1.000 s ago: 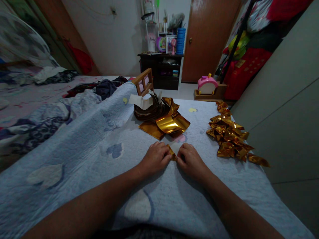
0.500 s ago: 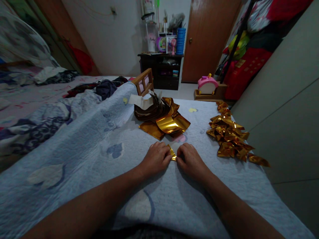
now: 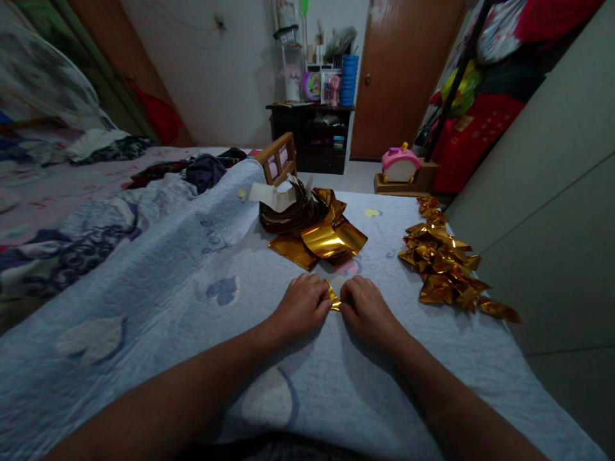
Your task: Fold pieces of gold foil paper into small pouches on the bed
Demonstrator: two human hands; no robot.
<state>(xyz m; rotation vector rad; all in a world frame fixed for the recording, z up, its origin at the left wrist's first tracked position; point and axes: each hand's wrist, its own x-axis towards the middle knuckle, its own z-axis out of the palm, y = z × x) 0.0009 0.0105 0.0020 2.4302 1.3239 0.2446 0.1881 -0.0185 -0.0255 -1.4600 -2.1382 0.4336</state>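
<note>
Close together on the light blue quilt (image 3: 283, 346), my two hands meet at a small folded piece of gold foil paper (image 3: 334, 296). My left hand (image 3: 303, 301) is closed on its left end, with the thumb toward me. At the other end, the curled fingers of my right hand (image 3: 364, 303) pinch the foil. Parts of the piece are hidden under the fingers. Just beyond my hands lies a loose pile of gold foil sheets (image 3: 334, 238), beside a curved stack of paper (image 3: 293, 214) with dark and pale edges showing.
Several folded gold foil pieces (image 3: 439, 262) are heaped along the quilt's right edge, near a pale cabinet (image 3: 552, 211). A wooden frame (image 3: 281, 159) stands behind the stack. Rumpled bedding (image 3: 110, 224) lies to the left. A pink toy (image 3: 400, 164) sits beyond the far edge.
</note>
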